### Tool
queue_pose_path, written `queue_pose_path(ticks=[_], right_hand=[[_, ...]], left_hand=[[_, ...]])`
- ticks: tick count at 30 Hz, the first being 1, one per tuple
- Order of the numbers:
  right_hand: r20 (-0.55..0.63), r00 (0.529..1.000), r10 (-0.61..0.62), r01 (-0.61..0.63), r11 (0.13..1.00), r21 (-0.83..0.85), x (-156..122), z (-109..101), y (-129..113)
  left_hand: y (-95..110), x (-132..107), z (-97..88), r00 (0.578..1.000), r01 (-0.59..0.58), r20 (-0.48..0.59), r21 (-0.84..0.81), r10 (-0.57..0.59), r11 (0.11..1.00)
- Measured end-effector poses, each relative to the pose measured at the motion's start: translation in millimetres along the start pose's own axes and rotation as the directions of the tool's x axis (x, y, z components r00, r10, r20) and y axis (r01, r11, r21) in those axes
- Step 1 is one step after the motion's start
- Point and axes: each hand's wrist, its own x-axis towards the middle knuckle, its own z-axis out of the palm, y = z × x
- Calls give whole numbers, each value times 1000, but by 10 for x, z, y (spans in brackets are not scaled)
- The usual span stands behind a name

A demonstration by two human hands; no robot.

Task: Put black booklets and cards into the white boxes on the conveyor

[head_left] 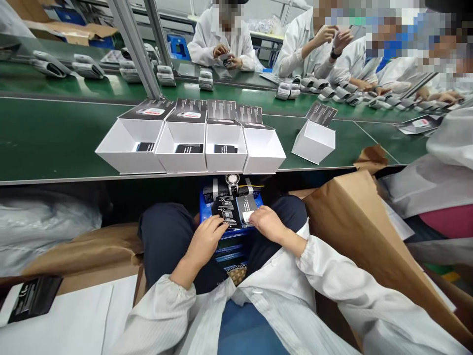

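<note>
Over a blue bin (205, 211) between my knees, both my hands reach to printed leaflets. My left hand (207, 238) lies with fingers stretched out at the near edge of a black leaflet (226, 207) with white print. The fingers of my right hand (269, 223) are closed at the near right corner of a grey leaflet (245, 204), with a small white patch beside the fingertips. Further stacks, held by white bands, lie behind in the bin. On the bench ahead, several white boxes (181, 161) stand side by side, lids up; three show dark leaflets inside.
Another open-lidded box (314, 142) stands apart to the right on the green bench (55, 133). Grey bundled items (87, 66) line the far belt. A metal post (136, 49) rises there. Cardboard cartons (354, 217) flank my legs. Co-workers in white coats (199, 37) sit opposite.
</note>
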Motion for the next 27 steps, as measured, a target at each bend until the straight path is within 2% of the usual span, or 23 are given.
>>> queue_pose_path(ticks=[2, 4, 6, 7, 8, 10, 12, 13, 15, 16, 17, 18, 19, 20, 21, 22, 25, 26, 27], right_hand=[[10, 999, 39, -39, 999, 32, 27, -22, 36], [10, 999, 51, -52, 989, 139, 27, -76, 75], [-72, 995, 74, -51, 958, 281, -18, -209, 81], [-163, 981, 102, -42, 941, 336, -57, -317, 62], [-275, 952, 132, -23, 930, 368, -101, -454, 27], [-487, 863, 135, 49, 937, 347, -177, -796, -78], [-636, 770, 54, 123, 965, 230, -180, -1173, -176], [-689, 725, 14, 134, 978, 160, -134, -1348, -197], [-772, 636, 1, 73, 996, 61, 51, -1631, -135], [-792, 611, 7, 30, 999, 32, 176, -1730, -40], [-786, 618, 8, -1, 1000, 9, 304, -1800, 98], [-755, 655, 4, -18, 1000, -10, 420, -1843, 274], [-710, 705, -1, -24, 999, -25, 511, -1865, 480], [-665, 747, 8, -40, 999, -32, 567, -1868, 701], [-642, 765, 53, -91, 996, -26, 587, -1858, 926], [-643, 753, 142, -186, 983, -2, 572, -1836, 1139], [-627, 612, 483, -517, 844, 145, 412, -1722, 1606], [-591, 591, 549, -567, 804, 179, 351, -1675, 1681], [-555, 601, 575, -576, 793, 198, 298, -1628, 1713]], left_hand=[[62, -4, -85, 995, -29, -97, -16, 27, 999], [132, 29, -179, 984, -73, -166, -23, 68, 997], [205, 133, -281, 971, -123, -211, -33, 113, 992], [243, 222, -338, 964, -147, -231, -43, 134, 988], [282, 342, -401, 955, -168, -258, -57, 148, 984], [363, 667, -553, 920, -211, -355, -84, 169, 974], [436, 1066, -739, 847, -265, -498, -98, 184, 959], [463, 1263, -839, 802, -282, -568, -92, 182, 955], [481, 1576, -1019, 729, -262, -667, -64, 154, 963], [467, 1664, -1085, 709, -224, -693, -53, 126, 973], [435, 1697, -1125, 705, -181, -703, -49, 94, 982], [384, 1672, -1134, 721, -147, -689, -54, 70, 988], [316, 1594, -1110, 755, -135, -653, -64, 60, 989], [235, 1473, -1052, 798, -135, -600, -82, 59, 987], [145, 1321, -964, 850, -150, -521, -99, 77, 984], [54, 1152, -851, 887, -153, -454, -114, 85, 982], [-163, 676, -422, 954, -30, -301, -141, -14, 990], [-207, 558, -273, 968, 14, -247, -135, -48, 991], [-237, 467, -132, 979, 52, -188, -120, -74, 991]])
